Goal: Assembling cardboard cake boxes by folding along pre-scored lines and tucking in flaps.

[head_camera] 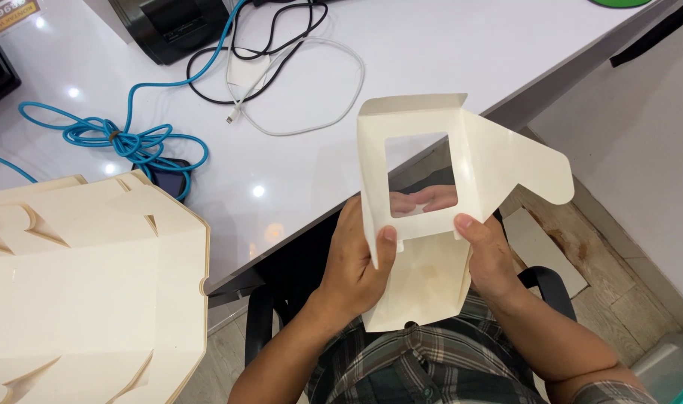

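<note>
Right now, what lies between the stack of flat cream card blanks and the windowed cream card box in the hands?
In the head view, only bare glossy white table separates the stack from the box; the blue cable lies farther back.

Overhead lights are bouncing off the glossy white desk as small round glare spots, everything's looking bright and sharp, and soft shadows are sitting just under the desk's front edge.

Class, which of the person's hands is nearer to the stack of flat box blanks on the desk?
Left. The left hand grips the windowed box's left edge, on the side toward the stack of flat box blanks; the right hand holds the far edge.
</note>
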